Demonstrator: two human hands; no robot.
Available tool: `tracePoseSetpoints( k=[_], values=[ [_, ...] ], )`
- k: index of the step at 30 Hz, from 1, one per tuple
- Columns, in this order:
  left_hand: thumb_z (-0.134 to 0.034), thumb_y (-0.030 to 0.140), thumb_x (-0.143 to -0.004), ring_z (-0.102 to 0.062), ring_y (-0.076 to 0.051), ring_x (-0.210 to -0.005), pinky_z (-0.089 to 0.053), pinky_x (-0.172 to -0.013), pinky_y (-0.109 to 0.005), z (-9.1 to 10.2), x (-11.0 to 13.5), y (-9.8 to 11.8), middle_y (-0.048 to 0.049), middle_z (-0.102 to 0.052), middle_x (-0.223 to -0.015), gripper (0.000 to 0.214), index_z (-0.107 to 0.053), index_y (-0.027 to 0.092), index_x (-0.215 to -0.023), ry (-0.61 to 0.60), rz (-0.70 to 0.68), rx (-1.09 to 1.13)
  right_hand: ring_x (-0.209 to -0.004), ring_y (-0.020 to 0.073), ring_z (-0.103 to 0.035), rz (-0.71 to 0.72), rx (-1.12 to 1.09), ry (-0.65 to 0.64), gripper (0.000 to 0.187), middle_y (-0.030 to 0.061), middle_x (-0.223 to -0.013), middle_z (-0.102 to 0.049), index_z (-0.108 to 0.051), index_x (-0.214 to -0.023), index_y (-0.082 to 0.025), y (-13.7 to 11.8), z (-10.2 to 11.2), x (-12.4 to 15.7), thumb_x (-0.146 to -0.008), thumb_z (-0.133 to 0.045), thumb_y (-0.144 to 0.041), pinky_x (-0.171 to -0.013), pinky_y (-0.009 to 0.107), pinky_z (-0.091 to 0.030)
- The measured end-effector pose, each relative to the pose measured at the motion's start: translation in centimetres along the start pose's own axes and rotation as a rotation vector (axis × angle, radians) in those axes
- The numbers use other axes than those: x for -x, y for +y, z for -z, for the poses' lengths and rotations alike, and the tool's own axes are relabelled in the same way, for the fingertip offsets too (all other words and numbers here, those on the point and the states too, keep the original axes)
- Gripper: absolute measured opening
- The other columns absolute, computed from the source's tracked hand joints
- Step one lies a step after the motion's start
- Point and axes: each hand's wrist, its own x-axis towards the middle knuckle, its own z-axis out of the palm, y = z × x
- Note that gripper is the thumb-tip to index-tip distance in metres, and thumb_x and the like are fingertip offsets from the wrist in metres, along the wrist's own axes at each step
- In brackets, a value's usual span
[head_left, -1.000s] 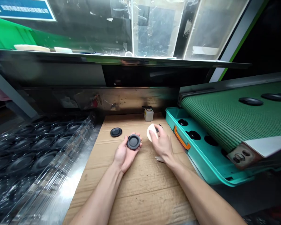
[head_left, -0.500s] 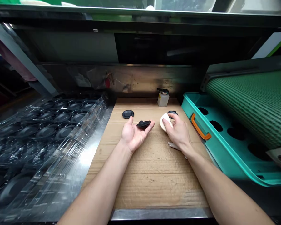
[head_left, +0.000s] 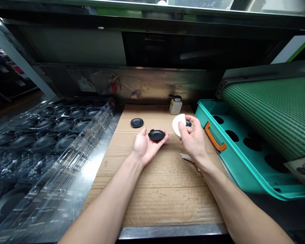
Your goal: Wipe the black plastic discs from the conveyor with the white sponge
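My left hand (head_left: 146,146) is palm up, holding a black round lid-like part (head_left: 156,135) with a small tab on its rim across its fingers. In my right hand (head_left: 194,140), a white round pad (head_left: 178,124) is pinched between thumb and fingers, a little apart from the lid. Behind the right fingers, a second black round part (head_left: 188,123) is partly hidden. Another black round part (head_left: 137,122) lies flat on the cardboard (head_left: 165,193), beyond my left hand. A crumpled whitish scrap (head_left: 186,157) lies under my right wrist.
A pump bottle (head_left: 175,105) stands at the back of the cardboard. On the left, clear plastic trays (head_left: 91,135) hold many black round parts. At right, a teal bin (head_left: 237,169) with an orange handle (head_left: 215,137) sits below a green mesh conveyor belt (head_left: 271,105).
The black lid in my left hand has tipped, so its round face shows more. My right hand has turned the white pad more face-on. The camera view has shifted slightly.
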Motion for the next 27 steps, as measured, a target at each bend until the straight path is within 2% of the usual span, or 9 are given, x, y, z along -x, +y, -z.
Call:
tracePoseSetpoints(
  k=[2, 4, 9, 11, 13, 16, 18, 22, 27],
  values=[
    [-0.033, 0.045, -0.098, -0.061, -0.032, -0.113, -0.054, -0.094, -0.047, 0.0, 0.0, -0.9, -0.0203, -0.065, -0.111, 0.047, -0.059, 0.008, -0.111, -0.062, -0.044, -0.064, -0.064, 0.0181, -0.062, 0.007, -0.054, -0.124, 0.045, 0.0046, -0.079, -0.068, -0.047, -0.128, -0.019, -0.7, -0.8, 0.8, -0.094, -0.043, -0.048, -0.060, 0.028, -0.045],
    [-0.037, 0.042, -0.098, -0.060, -0.032, -0.116, -0.050, -0.099, -0.047, -0.1, 0.0, -1.8, -0.0183, -0.067, -0.114, 0.044, -0.062, 0.009, -0.112, -0.136, -0.064, -0.107, -0.069, 0.0192, -0.064, 0.028, -0.008, -0.204, 0.040, 0.0048, -0.084, -0.069, -0.051, -0.122, -0.021, -1.2, -1.4, 1.4, -0.092, -0.049, -0.047, -0.062, 0.028, -0.046],
    [-0.042, 0.034, -0.098, -0.058, -0.029, -0.119, -0.044, -0.106, -0.045, -0.1, 0.3, -2.9, -0.0139, -0.068, -0.117, 0.036, -0.065, 0.012, -0.114, -0.220, -0.043, -0.161, -0.070, 0.0232, -0.064, 0.030, 0.228, -0.065, 0.044, 0.0060, -0.085, -0.070, -0.049, -0.128, -0.022, -1.6, -1.5, 1.5, -0.089, -0.051, -0.044, -0.065, 0.031, -0.045],
    [-0.044, 0.032, -0.097, -0.058, -0.029, -0.120, -0.043, -0.106, -0.044, 0.0, 0.3, -2.9, -0.0138, -0.069, -0.116, 0.035, -0.066, 0.011, -0.114, -0.229, -0.042, -0.166, -0.074, 0.0233, -0.065, 0.069, 0.200, -0.102, 0.047, 0.0068, -0.091, -0.070, -0.047, -0.131, -0.022, -1.7, -1.3, 1.4, -0.090, -0.050, -0.043, -0.066, 0.030, -0.046],
    [-0.046, 0.029, -0.096, -0.058, -0.029, -0.119, -0.044, -0.106, -0.043, 0.1, 0.1, -2.8, -0.0140, -0.069, -0.114, 0.032, -0.066, 0.010, -0.112, -0.208, -0.071, -0.166, -0.076, 0.0234, -0.066, 0.090, 0.202, -0.143, 0.046, 0.0066, -0.094, -0.070, -0.048, -0.132, -0.022, -1.6, -1.0, 1.1, -0.090, -0.051, -0.040, -0.068, 0.030, -0.046],
    [-0.048, 0.023, -0.095, -0.060, -0.027, -0.115, -0.046, -0.104, -0.044, 0.4, -0.3, -2.3, -0.0136, -0.069, -0.111, 0.024, -0.066, 0.010, -0.104, -0.119, -0.133, -0.162, -0.080, 0.0232, -0.066, 0.068, 0.230, -0.106, 0.040, 0.0057, -0.095, -0.071, -0.055, -0.127, -0.024, -1.0, -0.2, 0.4, -0.088, -0.052, -0.035, -0.074, 0.032, -0.048],
    [-0.048, 0.021, -0.094, -0.060, -0.026, -0.113, -0.048, -0.102, -0.045, 0.6, -0.5, -1.9, -0.0139, -0.068, -0.112, 0.022, -0.066, 0.010, -0.100, -0.080, -0.147, -0.150, -0.088, 0.0216, -0.066, 0.056, 0.114, -0.097, 0.037, 0.0050, -0.103, -0.071, -0.060, -0.123, -0.023, -0.6, 0.3, 0.0, -0.088, -0.051, -0.031, -0.080, 0.031, -0.049],
    [-0.046, 0.023, -0.095, -0.061, -0.025, -0.112, -0.050, -0.100, -0.042, 0.6, -0.5, -1.6, -0.0145, -0.067, -0.114, 0.024, -0.065, 0.011, -0.103, -0.069, -0.142, -0.130, -0.090, 0.0184, -0.066, -0.014, -0.190, -0.309, 0.032, 0.0043, -0.103, -0.071, -0.068, -0.111, -0.019, -0.5, 0.0, 0.0, -0.085, -0.053, -0.028, -0.080, 0.027, -0.051],
    [-0.048, 0.026, -0.094, -0.062, -0.027, -0.110, -0.049, -0.101, -0.043, 0.5, 0.0, -1.8, -0.0142, -0.067, -0.113, 0.026, -0.065, 0.011, -0.107, -0.096, -0.103, -0.206, -0.084, 0.0165, -0.065, -0.016, -0.325, -0.482, 0.029, 0.0032, -0.098, -0.072, -0.072, -0.105, -0.017, -1.1, -0.3, 0.2, -0.083, -0.055, -0.028, -0.073, 0.024, -0.050]
  ],
)
